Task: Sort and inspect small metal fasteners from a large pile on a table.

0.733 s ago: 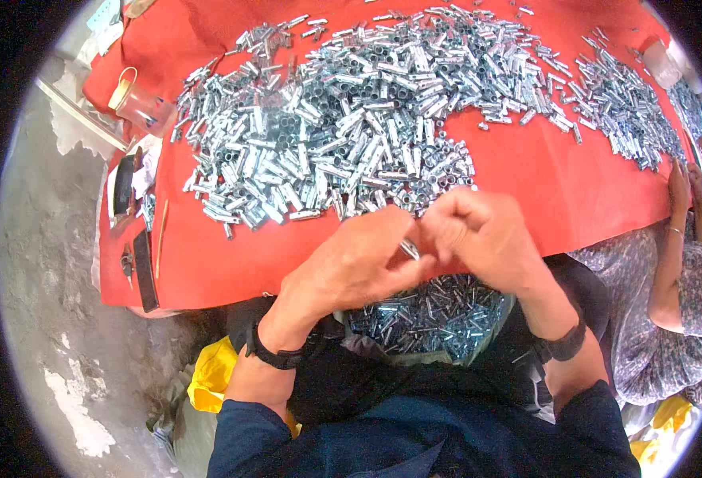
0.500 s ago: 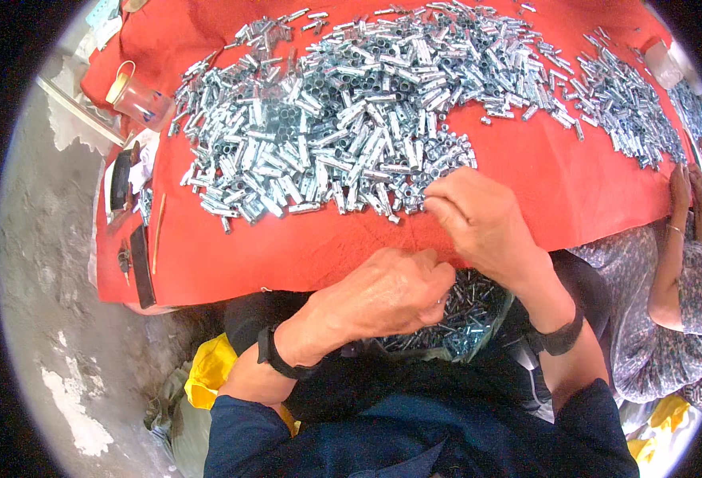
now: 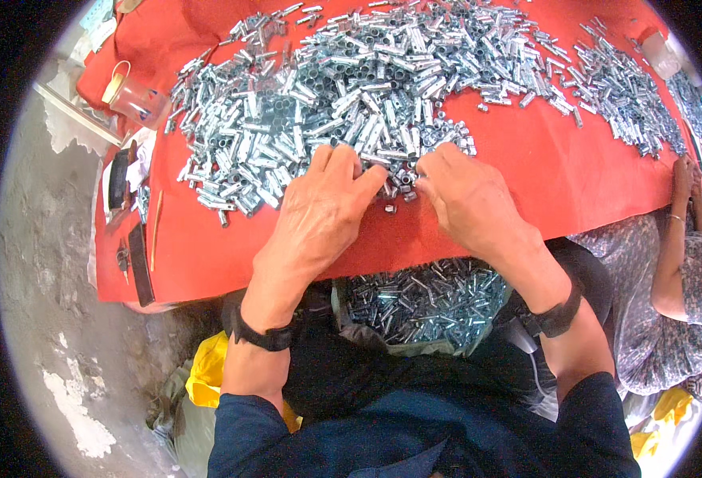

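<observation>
A wide heap of shiny metal sleeves covers much of the red cloth. My left hand reaches to its near edge, fingers bent down among the sleeves and thumb held apart; I make out nothing in its grasp. Beside it, my right hand has thumb and fingertips pinched together close to some small metal nuts; what is between them is hidden. Below the cloth's near edge, at my lap, a lined container holds many thin metal bolts.
At the left are a clear plastic jar, a dark flat bar and a thin stick. A second heap of metal parts lies to the right, near another person's arm. A rough wall borders the left.
My left hand has moved from above the bolt container up to the heap's near edge, and its thumb has come away from the fingers. My right hand has shifted slightly; the container is now uncovered.
</observation>
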